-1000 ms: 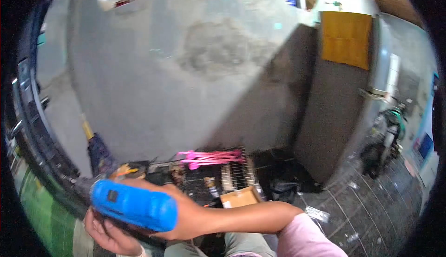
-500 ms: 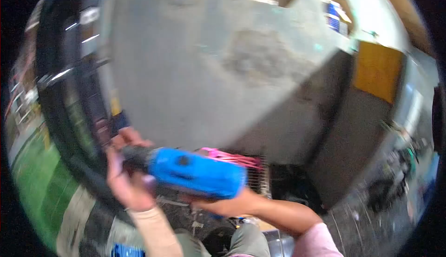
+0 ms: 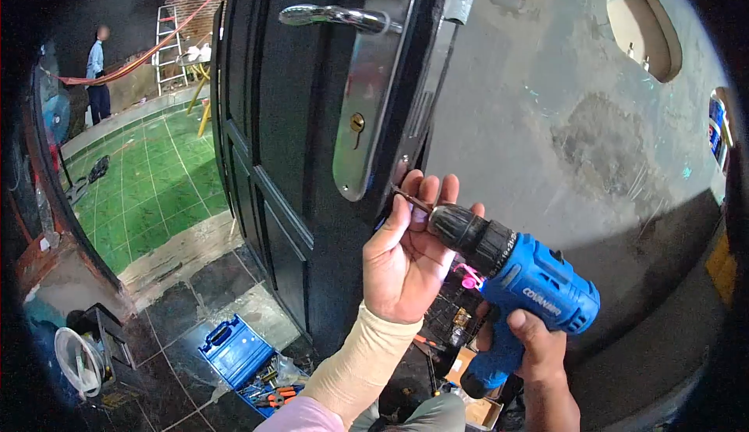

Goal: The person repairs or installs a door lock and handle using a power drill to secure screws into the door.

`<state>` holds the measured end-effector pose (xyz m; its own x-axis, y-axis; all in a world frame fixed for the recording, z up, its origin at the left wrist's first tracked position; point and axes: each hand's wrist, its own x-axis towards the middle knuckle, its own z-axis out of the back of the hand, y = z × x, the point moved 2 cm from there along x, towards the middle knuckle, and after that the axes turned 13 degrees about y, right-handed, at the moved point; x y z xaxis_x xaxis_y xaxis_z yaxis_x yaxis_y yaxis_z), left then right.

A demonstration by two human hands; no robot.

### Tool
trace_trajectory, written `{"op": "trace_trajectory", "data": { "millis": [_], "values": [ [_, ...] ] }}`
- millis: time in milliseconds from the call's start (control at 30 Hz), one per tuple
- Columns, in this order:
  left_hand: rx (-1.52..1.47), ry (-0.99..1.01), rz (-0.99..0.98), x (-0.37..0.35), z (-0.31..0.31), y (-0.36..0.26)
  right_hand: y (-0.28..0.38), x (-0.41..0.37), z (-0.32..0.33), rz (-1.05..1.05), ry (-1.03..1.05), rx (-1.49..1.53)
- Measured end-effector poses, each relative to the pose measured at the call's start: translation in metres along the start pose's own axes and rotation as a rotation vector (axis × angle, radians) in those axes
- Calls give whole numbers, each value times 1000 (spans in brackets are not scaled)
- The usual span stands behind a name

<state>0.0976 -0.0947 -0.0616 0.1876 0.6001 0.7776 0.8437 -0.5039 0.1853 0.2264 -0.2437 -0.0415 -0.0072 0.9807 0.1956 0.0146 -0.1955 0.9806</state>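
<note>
My right hand (image 3: 538, 342) is wrapped around the grip of a blue cordless drill (image 3: 538, 280), which points up and left toward a dark door (image 3: 289, 120). From its black chuck a thin bit (image 3: 415, 202) reaches toward the door's edge. My left hand (image 3: 409, 256), palm toward me, has its thumb and forefinger closed around the bit near its tip. Whether a screw sits there is too small to tell. Just above are the door's metal lock plate (image 3: 359, 131) with a keyhole and a chrome lever handle (image 3: 335, 17).
On the floor, a blue toolbox (image 3: 234, 354) lies open with several tools. A white bucket (image 3: 78, 362) stands at lower left. Beyond the door are green tiles (image 3: 148, 190), a ladder (image 3: 169, 49) and a person (image 3: 97, 73). A grey wall (image 3: 546, 120) with cut holes rises at right.
The view has swung left, bringing the door's lock side in front. The drill has turned from lying nearly level to pointing up-left, and my left hand has shifted from the chuck to the bit.
</note>
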Motion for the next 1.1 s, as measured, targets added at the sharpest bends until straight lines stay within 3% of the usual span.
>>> {"op": "trace_trajectory", "data": {
  "millis": [467, 867, 1100],
  "values": [
    [-96, -39, -25, 2, -7, 0, -19, -16, 5, 52, 88, -426],
    [-83, -79, -42, 0, -1, -3, -14, -16, 5, 1, 39, -358],
    [-84, -118, -78, 0, -4, -2, -16, -17, 12, 99, 90, -435]
  ]
}}
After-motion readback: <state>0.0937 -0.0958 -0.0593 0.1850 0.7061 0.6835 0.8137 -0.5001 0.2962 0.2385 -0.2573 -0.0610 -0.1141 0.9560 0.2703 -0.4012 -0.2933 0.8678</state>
